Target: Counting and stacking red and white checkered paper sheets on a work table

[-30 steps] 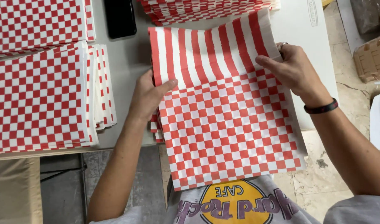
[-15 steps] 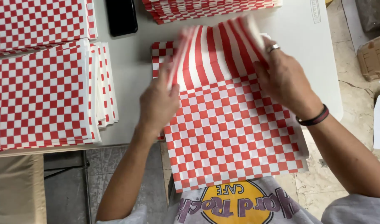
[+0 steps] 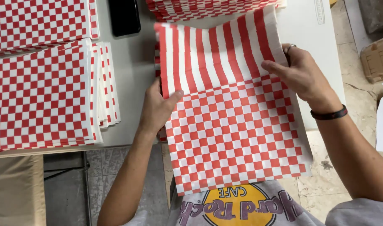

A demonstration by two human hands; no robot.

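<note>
i see the paper sheet (image 3: 233, 125), red-and-white, checked below and striped above, lying on the white table (image 3: 308, 46) with its near edge overhanging toward me. my left hand (image 3: 156, 109) is closed on the sheet's left edge, thumb on top. my right hand (image 3: 300, 73) presses its right edge with the fingers mostly extended, pinching lightly. to do this well i judge both edges should stay level and the fold line square. a stack of checked sheets (image 3: 43, 92) lies well to the left; a black phone (image 3: 124, 16) sits beyond. no containers holding anything are visible.
</note>
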